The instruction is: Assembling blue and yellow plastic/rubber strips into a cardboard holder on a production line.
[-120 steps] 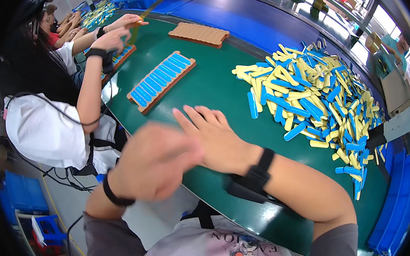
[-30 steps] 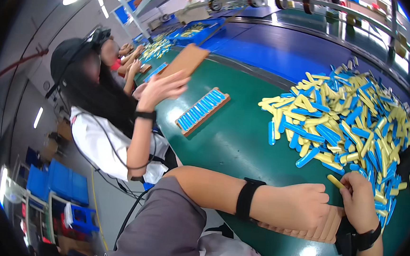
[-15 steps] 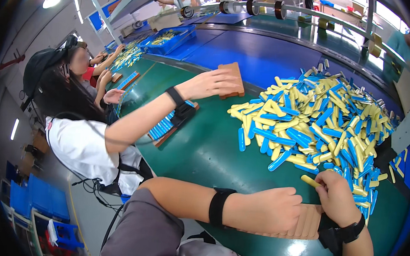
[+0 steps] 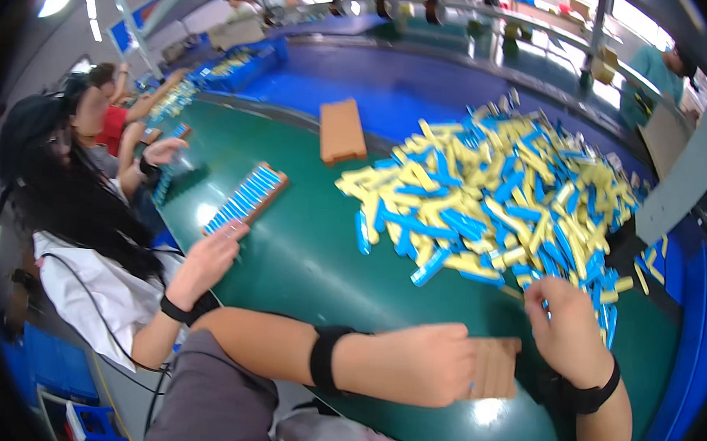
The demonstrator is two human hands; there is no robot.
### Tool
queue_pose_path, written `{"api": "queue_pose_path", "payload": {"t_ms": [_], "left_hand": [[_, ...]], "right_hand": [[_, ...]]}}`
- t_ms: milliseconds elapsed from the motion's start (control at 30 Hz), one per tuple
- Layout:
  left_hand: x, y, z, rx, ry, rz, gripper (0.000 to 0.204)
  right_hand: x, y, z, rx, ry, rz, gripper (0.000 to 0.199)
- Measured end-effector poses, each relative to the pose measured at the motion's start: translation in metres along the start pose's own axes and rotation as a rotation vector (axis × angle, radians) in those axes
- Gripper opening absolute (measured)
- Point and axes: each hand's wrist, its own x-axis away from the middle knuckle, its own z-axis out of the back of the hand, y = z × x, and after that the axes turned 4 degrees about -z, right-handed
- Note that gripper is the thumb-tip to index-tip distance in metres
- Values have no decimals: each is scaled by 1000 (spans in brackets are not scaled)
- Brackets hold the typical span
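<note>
A brown tray [image 4: 497, 368] lies on the green table [image 4: 309, 267] close to its near edge. My left hand [image 4: 425, 365] is clamped over the tray's left end, a black band on the forearm. My right hand [image 4: 563, 324] hovers just right of the tray, its curled fingers touching the near edge of a big pile of yellow and blue stick-like pieces [image 4: 503, 190]. Whether those fingers hold a piece is hidden.
To my left, a co-worker's hand [image 4: 207, 261] rests at the near end of a brown tray filled with blue pieces [image 4: 248, 201]. Another brown tray [image 4: 339, 129] lies at the table's far side. More seated people and blue bins [image 4: 233, 69] are at the back left.
The co-worker's hand has set the brown tray down at the far side and pulled back to the filled tray. My right hand has gone from holding a yellow piece to touching the pile's edge.
</note>
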Motion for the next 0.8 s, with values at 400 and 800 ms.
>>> {"api": "queue_pose_path", "payload": {"t_ms": [400,800], "left_hand": [[-8,2,21,80,-270,53,25],[-7,-4,23,207,-322,87,21]], "right_hand": [[81,-35,-16,246,-38,344,27],[73,-20,-24,21,-124,281,29]]}}
